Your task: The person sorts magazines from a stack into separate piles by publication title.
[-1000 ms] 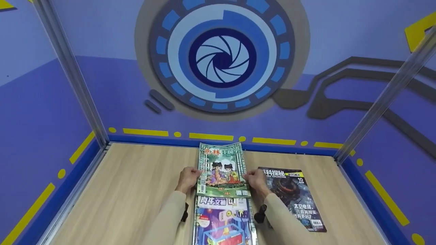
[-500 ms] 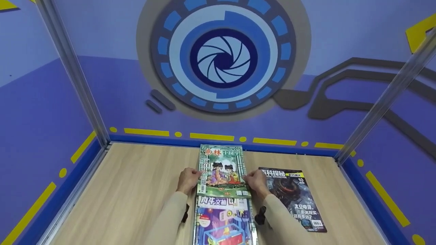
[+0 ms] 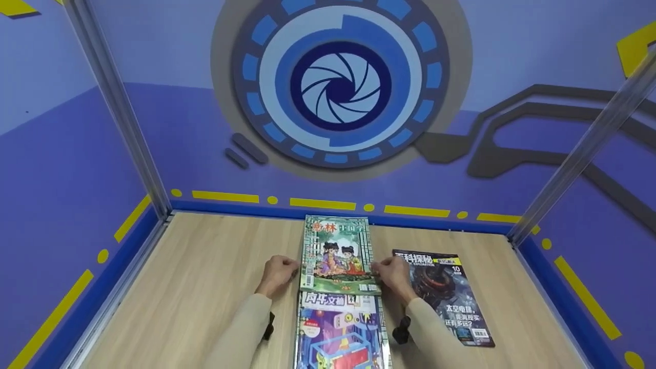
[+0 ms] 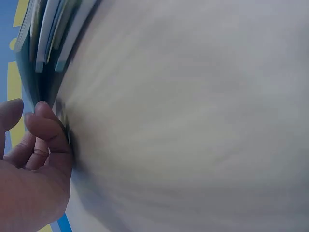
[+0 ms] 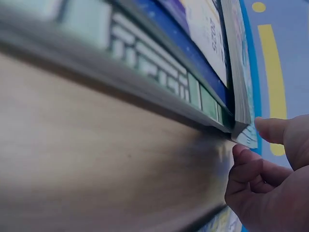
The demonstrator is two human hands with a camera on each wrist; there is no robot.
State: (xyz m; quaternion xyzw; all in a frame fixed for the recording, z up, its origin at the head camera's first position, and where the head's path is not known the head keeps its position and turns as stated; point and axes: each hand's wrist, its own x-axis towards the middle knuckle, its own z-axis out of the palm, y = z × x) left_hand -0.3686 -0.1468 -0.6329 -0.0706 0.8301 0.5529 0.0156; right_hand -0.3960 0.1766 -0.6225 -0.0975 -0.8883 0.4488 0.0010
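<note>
A green magazine (image 3: 339, 256) with two cartoon figures on its cover lies at the back middle of the table. It overlaps the top of a purple magazine (image 3: 341, 333), which lies on a green one showing at the edge. My left hand (image 3: 277, 274) is just left of the green magazine, apart from it in the head view. In the left wrist view its thumb stands away from the loosely bent fingers. At the right edge is my right hand (image 3: 393, 277), its thumb and fingers parted around the magazine's corner; whether they touch it, I cannot tell.
A dark magazine (image 3: 446, 294) lies askew on the right, partly under my right forearm. The wooden table (image 3: 205, 277) meets a purple-blue back wall (image 3: 195, 164) just behind the green magazine. Metal posts (image 3: 123, 118) stand at the back corners.
The green magazine's raised far edge has settled flat. My left hand has moved slightly left, away from its edge; the right hand stays near the other edge. The head view has shifted slightly.
</note>
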